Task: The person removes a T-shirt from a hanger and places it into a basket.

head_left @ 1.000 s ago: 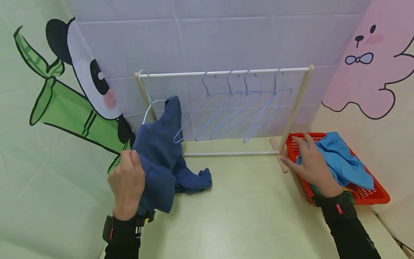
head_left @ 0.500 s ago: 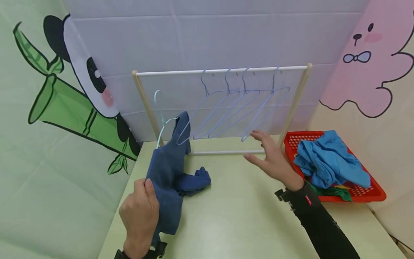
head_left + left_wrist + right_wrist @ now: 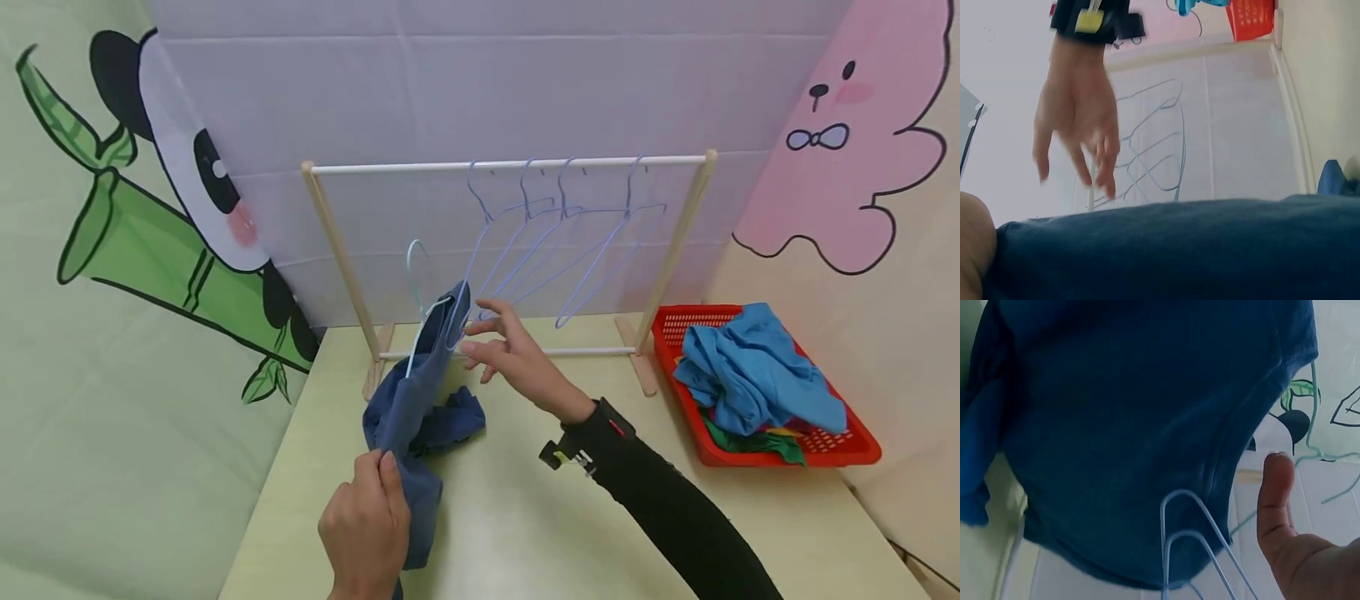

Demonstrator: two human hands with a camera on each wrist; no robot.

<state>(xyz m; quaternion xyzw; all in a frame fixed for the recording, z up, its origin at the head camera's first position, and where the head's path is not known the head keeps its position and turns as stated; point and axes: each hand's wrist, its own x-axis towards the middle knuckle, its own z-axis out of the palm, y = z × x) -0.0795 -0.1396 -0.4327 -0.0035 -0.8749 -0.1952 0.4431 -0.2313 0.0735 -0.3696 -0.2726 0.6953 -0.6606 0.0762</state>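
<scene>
A dark blue long-sleeved shirt (image 3: 412,408) hangs at a slant over the table's left half. My left hand (image 3: 366,521) pinches its edge between thumb and curled fingers. A pale green wire hanger (image 3: 417,271) is partly inside the shirt, one arm showing at the neckline, its hook free in front of the rack. My right hand (image 3: 525,358) is beside the shirt's far shoulder, fingers loosely bent and holding nothing. In the right wrist view the thumb (image 3: 1277,487) stands close to the neckline, and the shirt (image 3: 1116,425) fills much of the picture.
A wooden rack with a white rail (image 3: 510,165) stands at the back, several purple-blue wire hangers (image 3: 592,267) on it. Their lower corners reach close to my right fingers. To the right, a red basket (image 3: 862,454) holds a light blue garment (image 3: 757,367) and other clothes.
The hanger and shirt have come off the rail, moving toward me and to the right with my left hand. My right hand has swung left from the basket to the shirt.
</scene>
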